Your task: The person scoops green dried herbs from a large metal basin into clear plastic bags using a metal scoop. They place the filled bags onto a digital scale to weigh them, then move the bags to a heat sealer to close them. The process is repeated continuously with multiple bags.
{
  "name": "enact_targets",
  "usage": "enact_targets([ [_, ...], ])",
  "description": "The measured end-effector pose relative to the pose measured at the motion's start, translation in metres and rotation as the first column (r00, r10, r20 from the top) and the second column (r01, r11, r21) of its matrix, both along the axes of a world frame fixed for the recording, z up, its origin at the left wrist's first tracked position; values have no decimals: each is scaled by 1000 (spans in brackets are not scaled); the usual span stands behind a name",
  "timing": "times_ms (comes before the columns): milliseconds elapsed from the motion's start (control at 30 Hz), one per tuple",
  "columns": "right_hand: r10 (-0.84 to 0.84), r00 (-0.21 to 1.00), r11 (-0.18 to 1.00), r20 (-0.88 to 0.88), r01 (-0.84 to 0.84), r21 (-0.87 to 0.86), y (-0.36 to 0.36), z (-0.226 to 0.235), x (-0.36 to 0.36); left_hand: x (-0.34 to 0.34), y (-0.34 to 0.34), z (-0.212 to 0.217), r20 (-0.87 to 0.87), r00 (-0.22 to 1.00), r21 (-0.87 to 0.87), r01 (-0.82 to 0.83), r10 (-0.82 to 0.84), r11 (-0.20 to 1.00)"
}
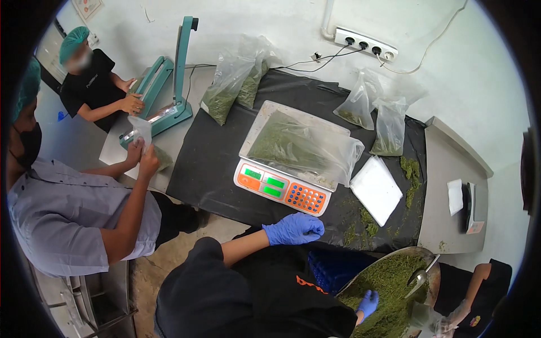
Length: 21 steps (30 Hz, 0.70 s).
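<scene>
My left hand, in a blue glove, is held curled just in front of the scale. Its fingers are closed, and whatever may be inside them is hidden. On the white and orange digital scale lies a clear plastic bag of green shredded herb, its loose end trailing right. My right hand, also blue-gloved, is low over a large round pan full of loose green herb. Its fingers look apart, with nothing visible in them. A metal scoop rests in the herb.
Filled bags stand behind the scale, more at right. White flat sheets and herb crumbs lie on the black-covered table. At left one person holds a bag; another works at teal sealers. A co-worker's hand is beside the pan.
</scene>
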State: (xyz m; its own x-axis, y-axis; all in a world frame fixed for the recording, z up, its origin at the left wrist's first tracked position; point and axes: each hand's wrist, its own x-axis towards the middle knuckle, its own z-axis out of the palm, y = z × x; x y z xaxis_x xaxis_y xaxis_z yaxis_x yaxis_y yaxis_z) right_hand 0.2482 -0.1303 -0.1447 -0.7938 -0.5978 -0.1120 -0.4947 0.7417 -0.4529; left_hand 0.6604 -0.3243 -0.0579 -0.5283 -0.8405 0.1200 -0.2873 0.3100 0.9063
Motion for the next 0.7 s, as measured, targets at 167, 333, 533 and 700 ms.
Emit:
enact_targets([
  [167, 82, 978, 976, -194, -39, 213, 16, -54, 45, 2, 3, -3, 61, 998, -17, 4, -3, 1000],
  [333, -197, 979, 976, 50, 200, -90, 44, -30, 8, 14, 10, -6, 20, 999, 13, -29, 29, 999],
  [533, 191, 581, 667, 791, 514, -539, 10, 48, -36, 27, 9, -8, 38, 993, 47, -109, 108, 993],
  [700, 572, 320, 651, 755, 383, -655, -117, 100, 10, 35, 4, -12, 13, 990, 93, -142, 142, 985],
])
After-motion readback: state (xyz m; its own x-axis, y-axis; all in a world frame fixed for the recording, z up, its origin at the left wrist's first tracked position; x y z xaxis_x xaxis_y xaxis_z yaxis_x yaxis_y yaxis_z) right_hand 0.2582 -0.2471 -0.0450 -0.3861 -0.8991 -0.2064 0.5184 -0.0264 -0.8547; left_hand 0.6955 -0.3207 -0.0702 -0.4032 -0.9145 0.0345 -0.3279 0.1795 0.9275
